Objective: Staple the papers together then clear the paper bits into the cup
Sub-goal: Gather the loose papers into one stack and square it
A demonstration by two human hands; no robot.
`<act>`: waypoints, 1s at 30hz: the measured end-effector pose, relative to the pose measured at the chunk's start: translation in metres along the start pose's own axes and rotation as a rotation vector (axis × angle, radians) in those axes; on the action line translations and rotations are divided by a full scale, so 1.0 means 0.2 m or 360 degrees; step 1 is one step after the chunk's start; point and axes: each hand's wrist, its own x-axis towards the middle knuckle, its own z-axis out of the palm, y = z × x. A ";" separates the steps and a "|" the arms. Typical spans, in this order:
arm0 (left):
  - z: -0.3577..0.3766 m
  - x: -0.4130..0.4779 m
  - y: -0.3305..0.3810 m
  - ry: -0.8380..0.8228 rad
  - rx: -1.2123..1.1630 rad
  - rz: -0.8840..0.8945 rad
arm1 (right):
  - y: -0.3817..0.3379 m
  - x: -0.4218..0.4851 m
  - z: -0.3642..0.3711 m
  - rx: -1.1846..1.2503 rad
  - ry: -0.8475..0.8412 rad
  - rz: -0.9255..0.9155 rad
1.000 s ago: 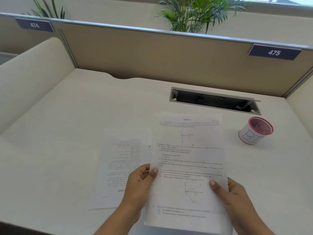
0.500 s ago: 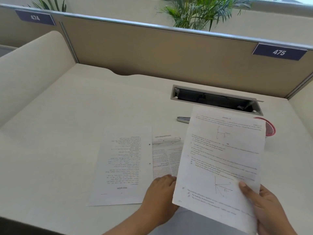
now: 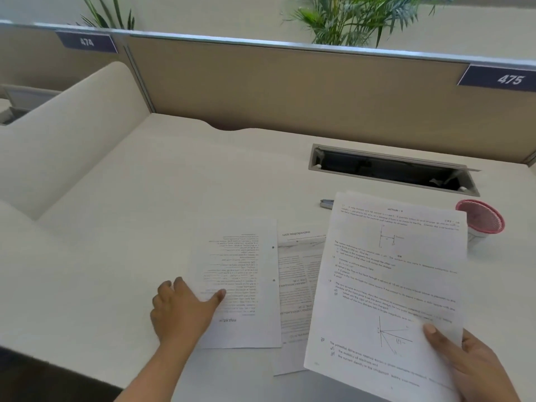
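Observation:
My right hand [image 3: 475,364] holds a printed sheet [image 3: 388,285] by its lower right corner, lifted off the desk and tilted. My left hand [image 3: 182,309] rests at the left edge of a hole-punched sheet [image 3: 249,274] lying flat, thumb on the paper, fingers apart. A third sheet [image 3: 295,285] lies between them, partly covered by the held one. The metal tip of a stapler [image 3: 326,203] peeks out above the held sheet. A white cup with a red rim [image 3: 483,220] stands at the right, partly hidden by the held sheet. No paper bits are visible.
An open cable tray [image 3: 391,169] is sunk into the desk at the back right. A tan partition [image 3: 290,88] closes the back, with a curved cream divider [image 3: 72,126] on the left. The desk's front edge [image 3: 58,364] runs near my left arm.
My left hand let go of the held sheet and moved left onto the hole-punched sheet. My right hand swung the held sheet to the right, uncovering the middle sheet and the stapler tip.

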 end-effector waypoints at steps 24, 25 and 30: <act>-0.23 0.12 0.10 -0.0034 -0.1341 0.0198 | 0.10 0.06 0.07 0.0002 -0.0122 0.0032; -0.27 0.09 0.13 -0.0032 -0.1496 0.0205 | 0.11 0.07 0.07 0.0018 -0.0098 0.0043; -0.44 -0.04 0.23 -0.0204 -0.2065 0.0130 | 0.15 0.10 0.07 0.0043 -0.0063 0.0045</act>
